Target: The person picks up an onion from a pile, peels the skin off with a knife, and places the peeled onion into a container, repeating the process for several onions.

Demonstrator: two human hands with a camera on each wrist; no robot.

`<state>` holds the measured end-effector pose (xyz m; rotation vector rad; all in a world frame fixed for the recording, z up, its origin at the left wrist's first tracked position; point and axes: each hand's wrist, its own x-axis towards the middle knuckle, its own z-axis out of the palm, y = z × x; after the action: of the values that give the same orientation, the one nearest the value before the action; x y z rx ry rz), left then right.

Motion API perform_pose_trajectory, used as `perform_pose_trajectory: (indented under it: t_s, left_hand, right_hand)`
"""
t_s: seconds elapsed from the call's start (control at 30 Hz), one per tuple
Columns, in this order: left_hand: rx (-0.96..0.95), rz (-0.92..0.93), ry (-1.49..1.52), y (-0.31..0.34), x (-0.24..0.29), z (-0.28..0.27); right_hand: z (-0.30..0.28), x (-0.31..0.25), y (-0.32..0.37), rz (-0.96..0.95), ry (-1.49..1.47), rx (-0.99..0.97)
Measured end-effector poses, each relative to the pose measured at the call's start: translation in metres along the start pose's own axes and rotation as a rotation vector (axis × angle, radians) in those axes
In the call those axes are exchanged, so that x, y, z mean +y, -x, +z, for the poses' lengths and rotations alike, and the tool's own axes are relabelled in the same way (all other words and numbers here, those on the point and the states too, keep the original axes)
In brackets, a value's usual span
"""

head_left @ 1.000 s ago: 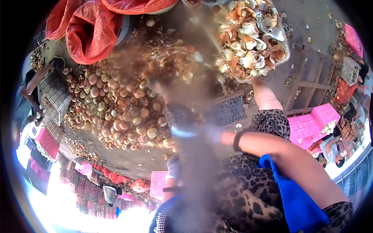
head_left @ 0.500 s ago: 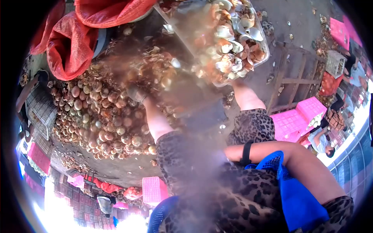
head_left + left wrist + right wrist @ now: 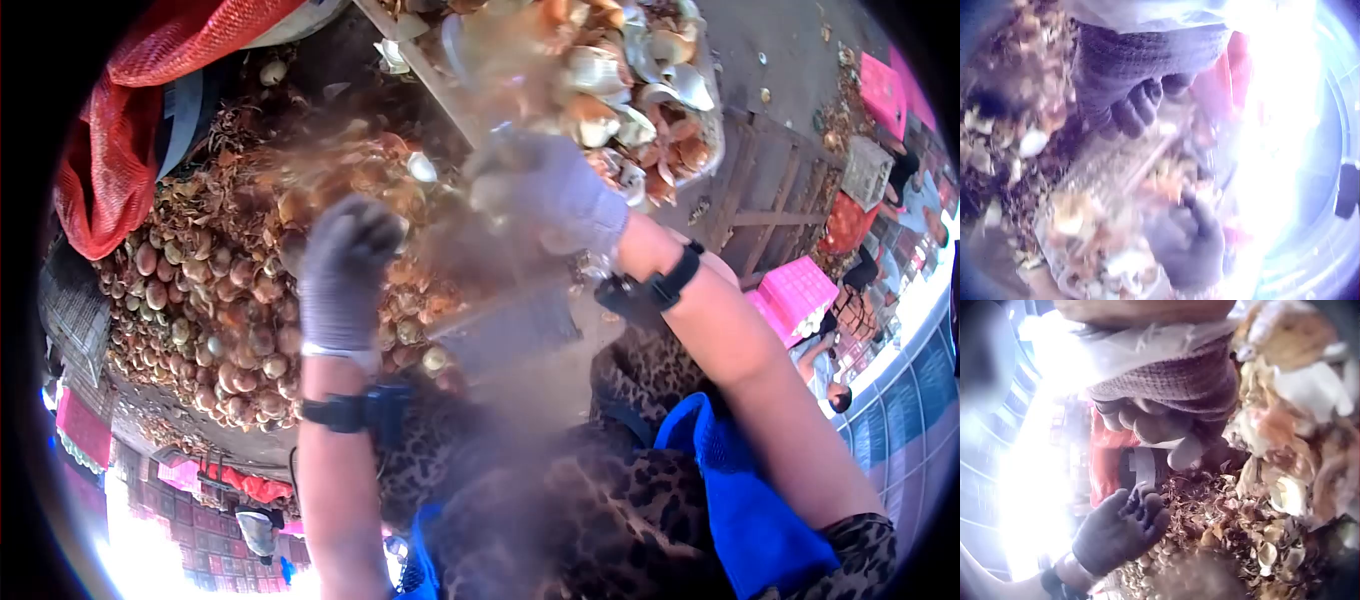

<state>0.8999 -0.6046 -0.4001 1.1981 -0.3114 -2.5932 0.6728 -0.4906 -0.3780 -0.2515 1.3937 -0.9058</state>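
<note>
Onions (image 3: 225, 345) lie heaped at left; left hand (image 3: 347, 270) and right hand (image 3: 550, 190) curl their fingers, whether around anything I cannot tell.

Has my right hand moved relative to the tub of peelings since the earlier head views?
Yes. The right hand has moved forward, away from the lap, and is now much closer to the near end of the tub.

Hands (image 3: 345, 270) (image 3: 560, 190) apart (fingers (image 3: 1154, 429) curled).

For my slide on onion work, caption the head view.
Gloved left hand over heaped onions, gloved right hand by a bin of onion skins.
</note>
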Motion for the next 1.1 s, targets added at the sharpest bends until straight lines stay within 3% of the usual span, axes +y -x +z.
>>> perform_pose_trajectory:
  t_s: [0.03,0.1,0.17,0.2,0.23,0.3,0.4,0.5,0.67,0.83,0.9,0.93,0.97,1.03,1.1]
  left_hand:
    - [0.146,-0.010,-0.080,-0.005,-0.020,0.008]
    - [0.319,-0.130,-0.070,-0.002,-0.042,0.006]
    - [0.313,-0.339,0.073,-0.007,-0.048,-0.043]
    - [0.310,-0.322,0.091,-0.012,-0.041,-0.047]
    - [0.094,-0.273,0.219,-0.022,-0.033,-0.065]
    - [0.074,-0.039,0.199,-0.026,-0.008,-0.047]
    - [0.194,-0.044,0.124,-0.012,0.015,-0.053]
    - [0.134,-0.017,0.080,-0.009,0.032,-0.065]
    - [0.239,0.207,-0.112,0.014,0.059,-0.066]
    - [0.155,0.386,-0.119,0.051,0.058,-0.057]
    - [-0.081,0.419,-0.127,0.068,0.054,-0.050]
    - [-0.004,0.512,-0.212,0.082,0.051,-0.035]
    - [-0.197,0.607,-0.276,0.084,0.053,-0.040]
    - [-0.108,0.786,-0.288,0.109,0.050,-0.036]
    - [-0.058,0.919,-0.086,0.142,0.052,-0.049]
  right_hand:
    - [-0.002,0.001,0.000,0.084,-0.039,0.029]
    - [-0.004,0.013,0.000,0.029,0.012,-0.054]
    - [-0.002,0.025,0.004,0.077,-0.027,-0.079]
    - [-0.002,0.026,-0.002,0.131,-0.079,-0.096]
    - [-0.007,0.024,-0.007,0.115,0.015,-0.114]
    - [-0.016,0.018,-0.019,0.080,0.204,-0.146]
    - [-0.023,0.035,-0.015,0.097,0.135,-0.118]
    - [-0.036,0.036,-0.015,0.070,0.099,-0.118]
    - [-0.046,0.027,0.001,0.078,0.026,-0.089]
    - [-0.055,0.012,0.023,-0.212,0.221,-0.037]
    - [-0.051,0.002,0.037,-0.379,0.334,-0.049]
    - [-0.047,-0.005,0.041,-0.493,0.399,-0.039]
    - [-0.045,-0.005,0.041,-0.488,0.358,-0.063]
    - [-0.046,-0.009,0.034,-0.427,0.178,-0.108]
    - [-0.048,-0.009,0.050,-0.615,0.164,-0.011]
